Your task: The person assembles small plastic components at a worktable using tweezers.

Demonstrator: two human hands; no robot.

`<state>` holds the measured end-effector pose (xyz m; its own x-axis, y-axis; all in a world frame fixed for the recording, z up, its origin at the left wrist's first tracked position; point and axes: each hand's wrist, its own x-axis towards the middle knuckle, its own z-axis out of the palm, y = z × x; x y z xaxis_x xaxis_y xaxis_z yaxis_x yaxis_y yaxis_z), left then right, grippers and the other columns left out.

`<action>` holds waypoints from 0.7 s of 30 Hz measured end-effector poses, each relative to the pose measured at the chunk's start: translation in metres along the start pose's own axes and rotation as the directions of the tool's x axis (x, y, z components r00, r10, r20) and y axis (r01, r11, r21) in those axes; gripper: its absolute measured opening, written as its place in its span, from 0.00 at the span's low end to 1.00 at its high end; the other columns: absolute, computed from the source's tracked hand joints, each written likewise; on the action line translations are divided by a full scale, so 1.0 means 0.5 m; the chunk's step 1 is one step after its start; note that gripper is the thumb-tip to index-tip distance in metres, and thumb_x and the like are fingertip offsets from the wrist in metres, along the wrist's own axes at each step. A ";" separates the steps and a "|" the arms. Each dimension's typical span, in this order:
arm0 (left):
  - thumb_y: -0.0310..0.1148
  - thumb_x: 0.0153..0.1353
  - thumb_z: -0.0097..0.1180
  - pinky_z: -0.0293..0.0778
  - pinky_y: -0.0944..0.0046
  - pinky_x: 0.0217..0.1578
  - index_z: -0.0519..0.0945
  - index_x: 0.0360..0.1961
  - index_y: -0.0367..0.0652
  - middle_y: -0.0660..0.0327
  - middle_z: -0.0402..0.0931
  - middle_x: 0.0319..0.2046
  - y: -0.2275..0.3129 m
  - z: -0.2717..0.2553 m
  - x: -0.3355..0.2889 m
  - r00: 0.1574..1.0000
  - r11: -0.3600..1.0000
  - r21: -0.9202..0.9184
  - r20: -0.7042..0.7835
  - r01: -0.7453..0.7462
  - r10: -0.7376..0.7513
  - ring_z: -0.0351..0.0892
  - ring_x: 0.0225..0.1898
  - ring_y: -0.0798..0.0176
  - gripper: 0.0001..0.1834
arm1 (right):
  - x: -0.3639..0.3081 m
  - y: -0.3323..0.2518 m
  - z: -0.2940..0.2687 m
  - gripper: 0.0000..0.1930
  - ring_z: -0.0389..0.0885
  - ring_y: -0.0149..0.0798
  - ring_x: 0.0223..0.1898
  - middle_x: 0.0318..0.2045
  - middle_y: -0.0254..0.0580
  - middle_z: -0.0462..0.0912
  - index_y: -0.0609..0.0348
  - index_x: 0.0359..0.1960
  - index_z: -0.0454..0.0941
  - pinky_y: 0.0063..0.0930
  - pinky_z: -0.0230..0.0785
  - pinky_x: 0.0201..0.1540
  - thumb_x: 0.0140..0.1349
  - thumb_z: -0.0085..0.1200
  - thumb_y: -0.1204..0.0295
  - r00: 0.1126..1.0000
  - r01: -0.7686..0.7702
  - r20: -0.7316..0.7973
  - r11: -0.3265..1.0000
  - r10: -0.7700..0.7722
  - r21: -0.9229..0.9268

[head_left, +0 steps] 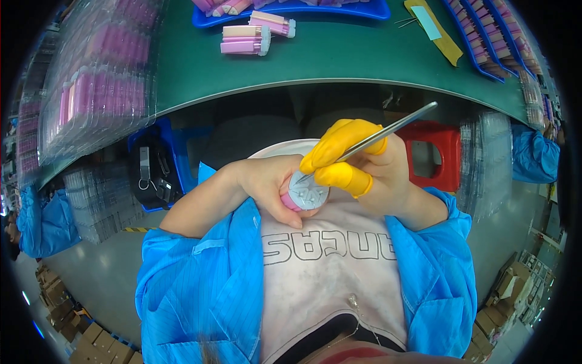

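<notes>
Close in front of my chest, my left hand [265,185] is wrapped round a pink part with a pale grey-blue round face [307,193]. That face is turned up and has raised, petal-like shapes. My right hand [357,159] wears yellow covers on several fingers and pinches a slim silver metal tool [397,128] like a pen. The tool slants from upper right down to the face; its tip is at or just above the surface, and contact is too fine to make out. Ahead on the green table [200,73] lie pink-and-peach blocks [245,41] with pale ends.
A blue tray [291,18] of similar parts sits at the far edge. More blue trays [485,39] stand far right, near a yellow strip [442,36]. Stacked clear plastic trays [100,91] rise on the left. Below the table stand a red stool [433,155] and a black bag [151,173].
</notes>
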<state>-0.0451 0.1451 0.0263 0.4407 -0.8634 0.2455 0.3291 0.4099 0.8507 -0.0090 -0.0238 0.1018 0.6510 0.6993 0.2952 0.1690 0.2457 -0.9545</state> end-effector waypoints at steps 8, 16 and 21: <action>0.29 0.40 0.66 0.67 0.72 0.31 0.71 0.32 0.43 0.66 0.72 0.25 0.000 0.002 0.000 1.000 1.000 -0.020 0.012 0.002 -0.001 0.70 0.27 0.71 0.18 | -0.006 -0.006 0.010 0.09 0.78 0.35 0.33 0.30 0.44 0.76 0.66 0.34 0.74 0.23 0.71 0.36 0.51 0.57 0.77 0.994 -0.074 -0.073 0.992 0.082 0.101; 0.28 0.40 0.66 0.69 0.70 0.34 0.70 0.37 0.44 0.66 0.72 0.27 0.008 0.006 0.006 0.999 1.000 0.001 -0.027 0.027 -0.027 0.72 0.29 0.69 0.22 | 0.007 -0.027 -0.008 0.11 0.77 0.33 0.32 0.30 0.42 0.76 0.65 0.35 0.74 0.22 0.70 0.36 0.50 0.58 0.77 0.984 0.158 0.149 0.883 -0.101 -0.442; 0.28 0.40 0.66 0.68 0.71 0.34 0.69 0.37 0.43 0.65 0.72 0.27 0.007 0.003 0.001 0.997 0.998 0.006 -0.023 0.067 -0.067 0.71 0.29 0.70 0.23 | 0.002 -0.007 0.003 0.09 0.76 0.32 0.33 0.31 0.40 0.75 0.64 0.35 0.73 0.22 0.71 0.35 0.53 0.55 0.76 0.997 -0.077 -0.018 0.990 0.079 0.117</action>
<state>-0.0450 0.1457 0.0302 0.4366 -0.8821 0.1770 0.3533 0.3491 0.8679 -0.0103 -0.0230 0.1054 0.6753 0.7046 0.2180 0.0309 0.2682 -0.9629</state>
